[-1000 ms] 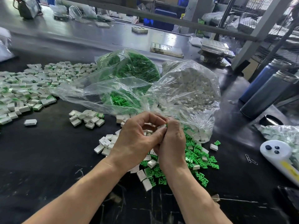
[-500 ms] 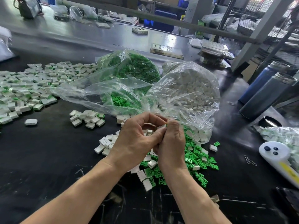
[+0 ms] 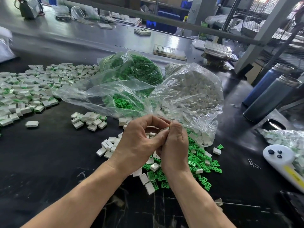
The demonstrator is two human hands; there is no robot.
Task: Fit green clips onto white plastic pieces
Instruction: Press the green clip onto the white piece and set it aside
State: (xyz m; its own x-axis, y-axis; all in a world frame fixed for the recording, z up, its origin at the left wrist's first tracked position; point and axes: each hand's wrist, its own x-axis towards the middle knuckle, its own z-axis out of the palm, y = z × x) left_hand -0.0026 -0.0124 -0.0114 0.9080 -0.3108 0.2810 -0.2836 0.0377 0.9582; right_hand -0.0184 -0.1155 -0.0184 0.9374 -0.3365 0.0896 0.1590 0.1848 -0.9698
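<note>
My left hand (image 3: 138,145) and right hand (image 3: 175,145) meet over the near-centre of the black bench (image 3: 49,162), fingers curled together around a small white piece (image 3: 165,129); only a sliver shows, so I cannot tell if a clip sits in it. Loose green clips (image 3: 202,163) and white pieces (image 3: 108,145) lie partly hidden beneath my wrists. Behind, one clear bag of green clips (image 3: 139,69) and one of white pieces (image 3: 194,89). At right, a white device (image 3: 279,157) is cut off; its yellow label is unreadable.
</note>
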